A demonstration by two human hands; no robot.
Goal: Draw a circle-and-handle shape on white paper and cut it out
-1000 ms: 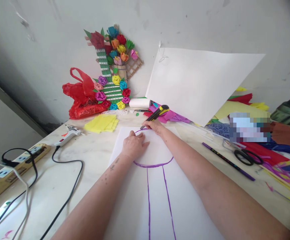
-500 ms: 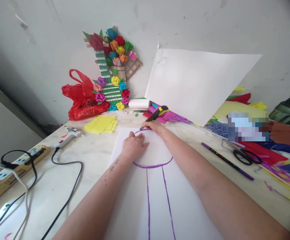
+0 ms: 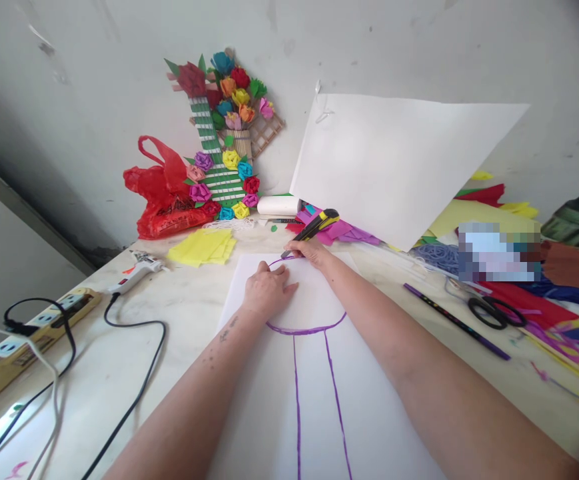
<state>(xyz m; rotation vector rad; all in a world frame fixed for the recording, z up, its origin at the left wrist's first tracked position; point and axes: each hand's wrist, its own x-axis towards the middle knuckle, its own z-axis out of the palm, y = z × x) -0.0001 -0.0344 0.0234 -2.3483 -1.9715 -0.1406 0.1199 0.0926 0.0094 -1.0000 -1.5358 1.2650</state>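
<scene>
A large white sheet [image 3: 314,400] lies on the table before me, marked with a purple outline [image 3: 306,330] of a rounded shape and two long lines running down from it. My left hand [image 3: 268,291] rests on the sheet inside the outline, fingers spread and pressing it. Beyond it, my right hand [image 3: 308,251] grips a black and yellow utility knife [image 3: 316,225]. The knife's tip is at the top curve of the purple line, close to my left fingertips. Whether the blade has pierced the sheet cannot be seen.
At left are a glue gun [image 3: 139,272] and a power strip [image 3: 49,323] with cords. Yellow paper [image 3: 204,247], a red bag [image 3: 162,190] and paper flowers [image 3: 229,160] stand behind. A white board [image 3: 394,160] leans on the wall. A purple marker [image 3: 456,321] and scissors [image 3: 496,313] lie right.
The view has shifted very slightly. My right hand and the knife have crept a little to the right along the top curve; my left hand stays in place.
</scene>
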